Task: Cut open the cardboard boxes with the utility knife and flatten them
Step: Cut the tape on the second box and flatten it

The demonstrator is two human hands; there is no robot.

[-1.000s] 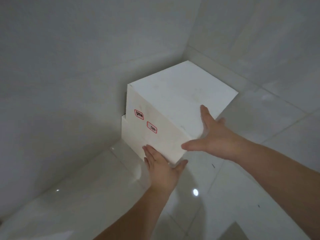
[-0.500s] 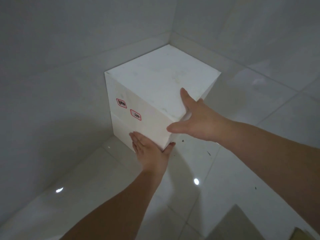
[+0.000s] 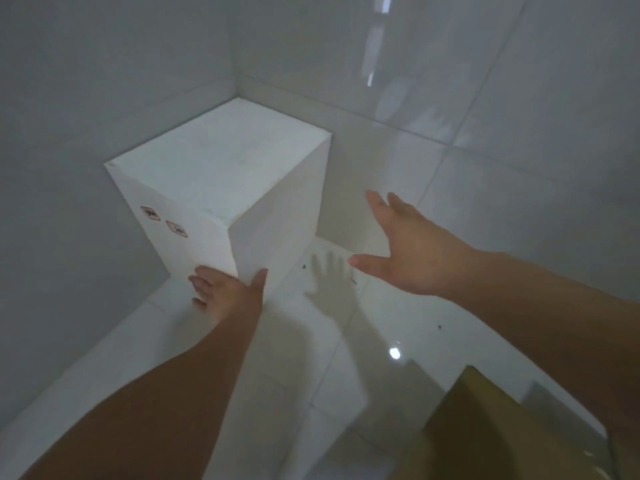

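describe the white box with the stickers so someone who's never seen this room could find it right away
Look to the corner where the two pale walls meet the glossy white tiled floor. Pushed into that corner stands the tall white rectangular box, with the left hand at its near bottom edge. Two small red-bordered stickers on its left face set it apart from the plain brown cardboard box at bottom right.

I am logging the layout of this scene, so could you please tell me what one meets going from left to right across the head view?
Two red-edged labels → left hand at the white box's bottom corner → right hand, open in the air → brown cardboard at the lower right.
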